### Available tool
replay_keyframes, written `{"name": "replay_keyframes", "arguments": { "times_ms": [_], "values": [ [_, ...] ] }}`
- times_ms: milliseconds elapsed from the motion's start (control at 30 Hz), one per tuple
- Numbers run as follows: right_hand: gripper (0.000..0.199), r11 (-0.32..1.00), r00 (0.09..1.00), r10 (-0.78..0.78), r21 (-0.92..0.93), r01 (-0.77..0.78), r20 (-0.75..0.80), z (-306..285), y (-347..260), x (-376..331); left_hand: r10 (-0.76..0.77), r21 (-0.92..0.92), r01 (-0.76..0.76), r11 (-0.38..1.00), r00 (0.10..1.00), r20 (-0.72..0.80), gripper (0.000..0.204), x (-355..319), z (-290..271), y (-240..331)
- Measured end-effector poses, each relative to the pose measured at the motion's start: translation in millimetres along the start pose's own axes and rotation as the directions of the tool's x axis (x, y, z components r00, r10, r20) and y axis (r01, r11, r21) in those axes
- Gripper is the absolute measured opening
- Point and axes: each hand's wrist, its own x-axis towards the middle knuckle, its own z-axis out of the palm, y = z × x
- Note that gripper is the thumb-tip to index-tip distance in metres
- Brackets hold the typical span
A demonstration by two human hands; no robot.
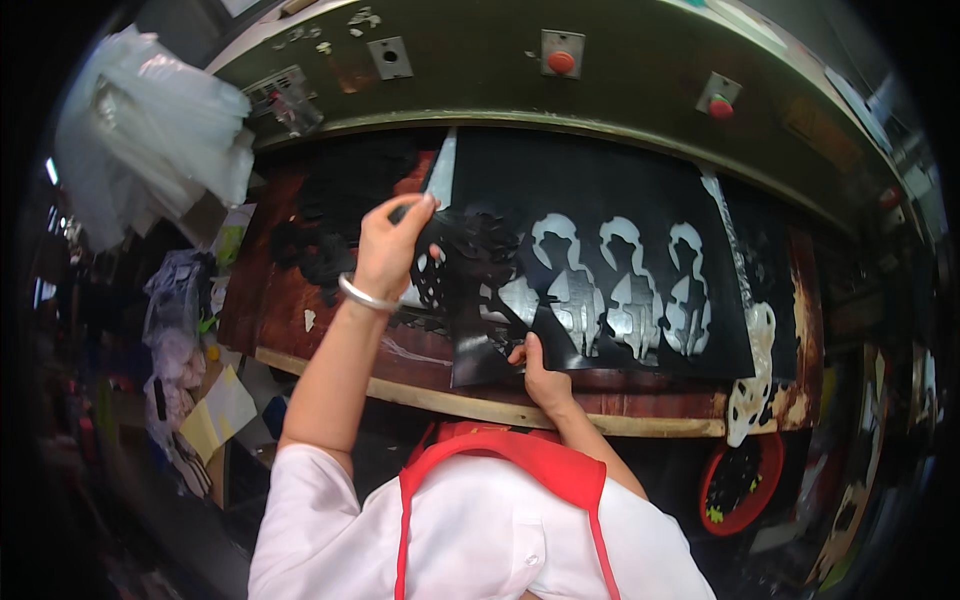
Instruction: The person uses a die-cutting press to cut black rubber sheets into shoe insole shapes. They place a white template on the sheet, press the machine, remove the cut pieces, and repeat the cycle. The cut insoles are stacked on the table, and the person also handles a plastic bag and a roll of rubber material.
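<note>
A large black sheet (590,175) lies across the work surface, with several shaped cut-outs that show a shiny pale layer (632,318) beneath. At its near edge, my right hand (546,382) grips the sheet, thumb on top by a cut area. My left hand (388,245) is raised over the sheet's left side, its fingers pinched together. A dark bit shows at those fingertips, but what they hold is unclear. Loose black cut pieces (340,195) are heaped to the left of this hand. Beside the fingertips, a narrow pale strip (443,172) shows at the sheet's left edge.
Behind the surface runs a green machine beam (480,75) with red buttons (561,63). Clear plastic bags (150,130) hang at far left. A whitish perforated scrap (752,375) droops over the front right edge, above a red bin (745,490) with dark scraps.
</note>
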Motion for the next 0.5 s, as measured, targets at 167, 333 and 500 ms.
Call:
{"name": "replay_keyframes", "arguments": {
  "times_ms": [167,333,500],
  "values": [
    [0.038,0.959,0.959,0.283,-0.021,-0.284,-0.018,-11,18,-15,0.344,-0.086,-0.366,0.927,0.917,-0.203,0.021,32,-56,133],
    [0.042,0.934,0.954,0.301,-0.198,-0.296,-0.007,-19,34,-16,0.402,0.166,-0.404,0.899,0.914,0.047,0.026,28,-95,204],
    [0.038,0.924,0.960,0.279,-0.261,-0.279,-0.038,-21,44,-15,0.497,0.170,-0.480,0.861,0.864,-0.078,0.025,13,-127,267]
  ]
}}
